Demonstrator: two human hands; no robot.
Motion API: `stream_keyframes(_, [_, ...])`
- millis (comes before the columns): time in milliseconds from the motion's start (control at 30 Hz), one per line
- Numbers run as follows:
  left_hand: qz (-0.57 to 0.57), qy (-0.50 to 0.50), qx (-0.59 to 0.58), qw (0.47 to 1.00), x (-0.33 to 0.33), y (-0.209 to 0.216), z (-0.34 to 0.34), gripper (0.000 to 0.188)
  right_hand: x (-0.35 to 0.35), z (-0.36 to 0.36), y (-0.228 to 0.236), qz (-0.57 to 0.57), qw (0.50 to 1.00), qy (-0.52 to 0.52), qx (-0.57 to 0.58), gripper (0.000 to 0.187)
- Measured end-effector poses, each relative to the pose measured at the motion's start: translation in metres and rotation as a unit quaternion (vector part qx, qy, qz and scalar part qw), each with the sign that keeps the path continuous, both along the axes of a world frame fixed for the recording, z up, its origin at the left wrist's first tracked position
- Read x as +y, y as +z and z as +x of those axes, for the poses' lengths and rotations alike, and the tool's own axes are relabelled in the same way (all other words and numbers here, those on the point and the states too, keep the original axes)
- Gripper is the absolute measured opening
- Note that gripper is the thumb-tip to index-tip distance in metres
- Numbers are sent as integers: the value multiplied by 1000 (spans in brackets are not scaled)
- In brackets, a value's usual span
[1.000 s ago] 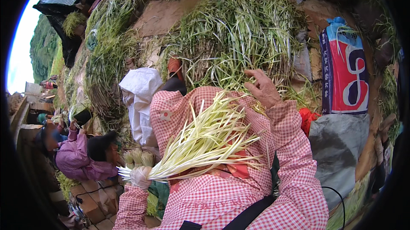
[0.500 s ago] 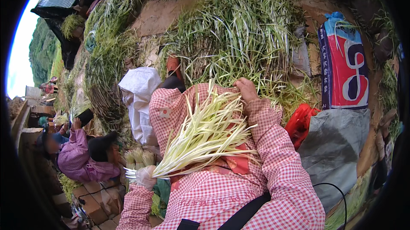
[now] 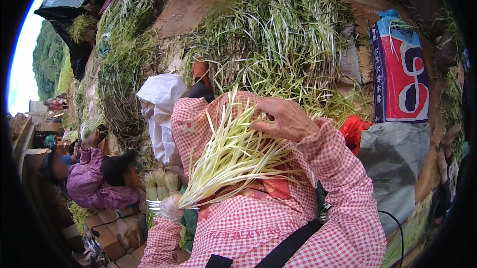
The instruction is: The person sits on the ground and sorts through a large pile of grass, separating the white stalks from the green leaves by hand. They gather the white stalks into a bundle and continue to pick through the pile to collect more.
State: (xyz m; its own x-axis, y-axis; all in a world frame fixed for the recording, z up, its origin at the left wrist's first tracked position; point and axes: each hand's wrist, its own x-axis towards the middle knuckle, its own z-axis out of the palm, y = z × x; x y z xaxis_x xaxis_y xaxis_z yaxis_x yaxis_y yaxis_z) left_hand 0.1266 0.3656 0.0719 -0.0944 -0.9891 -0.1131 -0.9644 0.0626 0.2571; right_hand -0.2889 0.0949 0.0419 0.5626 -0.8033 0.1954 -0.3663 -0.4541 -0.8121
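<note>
A fanned bunch of pale yellow chives (image 3: 233,156) lies across my lap, over the red checked cloth. At its white stem ends my left hand (image 3: 171,208), in a thin pale glove, is closed round the bunch. My bare right hand (image 3: 288,119) is at the leaf tips on the far side, thumb and forefinger curled together on some of the leaves. Which leaves the fingertips pinch is partly hidden. Several tied bundles (image 3: 161,181) of pale stalks stand just beyond my left hand.
A wide heap of green chives (image 3: 278,34) covers the ground ahead, with another pile (image 3: 124,64) at left. A white sack (image 3: 161,114) lies left of my knees; a red and blue bag (image 3: 400,69) and grey sheet (image 3: 395,163) are at right. A co-worker (image 3: 99,181) sits at left.
My right hand has moved left and nearer, from beside the bunch onto its leaf tips, and its fingers have curled. My left hand keeps its grip on the stems.
</note>
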Motion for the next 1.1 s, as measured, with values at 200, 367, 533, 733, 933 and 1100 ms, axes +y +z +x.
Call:
stream_keyframes(200, [16, 31, 16, 999, 1, 2, -17, 4, -6, 0, -37, 83, 986, -137, 39, 23])
stream_keyframes(367, [46, 36, 4, 998, 4, -2, -16, 5, 0, -17, -74, 281, 876, -319, -229, 25])
stream_keyframes(533, [55, 41, -1, 998, 10, -4, -11, 6, 4, -28, -70, 57, 968, -235, -61, 24])
stream_keyframes(733, [69, 55, 8, 996, 3, 0, -20, 5, 3, 7, -120, 47, 982, -159, 87, 20])
stream_keyframes(933, [60, 62, 5, 996, 8, -1, -25, 5, 0, -50, -176, 208, 918, -334, 49, 27])
stream_keyframes(1100, [44, 45, 22, 998, 8, -11, -22, 4, 5, -51, -114, 173, 951, -257, 9, 30])
